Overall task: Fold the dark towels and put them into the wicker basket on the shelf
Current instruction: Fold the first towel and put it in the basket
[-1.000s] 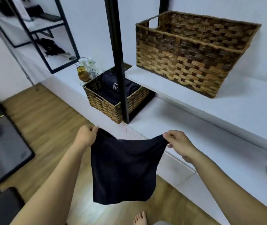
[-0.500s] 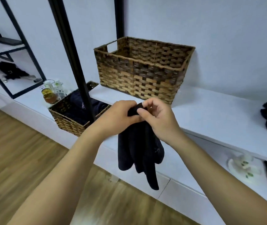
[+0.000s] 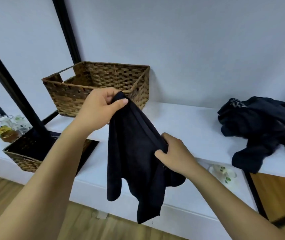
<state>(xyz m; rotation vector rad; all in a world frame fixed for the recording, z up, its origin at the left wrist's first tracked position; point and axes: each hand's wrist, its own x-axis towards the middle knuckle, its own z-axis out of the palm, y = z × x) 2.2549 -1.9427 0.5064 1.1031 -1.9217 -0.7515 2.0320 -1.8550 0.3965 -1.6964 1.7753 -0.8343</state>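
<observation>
A dark towel, doubled over, hangs between my hands in front of the white shelf. My left hand pinches its upper corner just in front of the wicker basket. Lower and to the right, my right hand grips the folded edge. The basket stands on the shelf against the wall, and what shows of its inside holds no towels. A loose heap of dark towels lies on the shelf at the right.
A smaller wicker basket holding dark cloth sits on the lower ledge at left, beside glass jars. Black frame posts rise at left. A small white dish lies on the lower ledge. Wooden floor lies below.
The towel, first spread wide between both hands, was brought together at the top. Now my right hand has slid down the folded edge, away from my left. The view has shifted right.
</observation>
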